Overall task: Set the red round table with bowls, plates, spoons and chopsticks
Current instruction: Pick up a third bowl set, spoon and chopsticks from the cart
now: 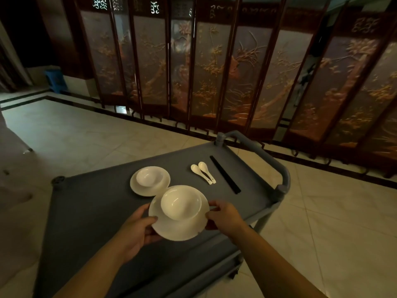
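Observation:
Both my hands hold a white plate [176, 230] with a white bowl [181, 203] standing on it, lifted a little above the grey cart top [90, 211]. My left hand [137, 231] grips the plate's left rim and my right hand [223, 216] grips its right rim. A second white plate [139, 188] with a bowl [149, 176] in it rests on the cart just behind. Two white spoons [204, 172] lie side by side further right, and black chopsticks [224, 174] lie beside them. The red round table is not in view.
The cart's grey handle [283, 171] curves up at its right end. A tall carved folding screen [214, 72] stands behind the cart. Pale tiled floor [75, 134] lies to the left and right. A blue stool [54, 79] is at the far left.

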### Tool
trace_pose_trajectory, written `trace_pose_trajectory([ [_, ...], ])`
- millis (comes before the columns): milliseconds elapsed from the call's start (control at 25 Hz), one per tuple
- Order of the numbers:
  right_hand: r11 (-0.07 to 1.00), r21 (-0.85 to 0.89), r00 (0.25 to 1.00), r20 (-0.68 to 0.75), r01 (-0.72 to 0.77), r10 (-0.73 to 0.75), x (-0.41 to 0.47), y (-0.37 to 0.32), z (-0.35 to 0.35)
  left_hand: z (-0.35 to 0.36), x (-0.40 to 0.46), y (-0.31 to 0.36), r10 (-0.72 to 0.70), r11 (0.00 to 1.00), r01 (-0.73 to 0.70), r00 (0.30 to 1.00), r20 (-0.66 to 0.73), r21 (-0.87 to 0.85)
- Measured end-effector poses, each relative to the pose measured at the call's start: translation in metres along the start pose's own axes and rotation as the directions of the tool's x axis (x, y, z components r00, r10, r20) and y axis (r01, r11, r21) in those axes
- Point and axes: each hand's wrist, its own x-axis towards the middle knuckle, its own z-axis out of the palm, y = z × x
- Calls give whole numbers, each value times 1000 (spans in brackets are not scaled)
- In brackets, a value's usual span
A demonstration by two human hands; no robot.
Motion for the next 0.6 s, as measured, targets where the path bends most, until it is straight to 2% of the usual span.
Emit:
trace_pose_trajectory([
  [240,1000,-3,1000,-17,-18,18,42,-6,-35,34,39,13,13,999,-11,1000,23,-52],
  [600,999,-38,998,-52,-35,33,145,-33,-72,47,134,36,22,992,-21,1000,7,-123],
])
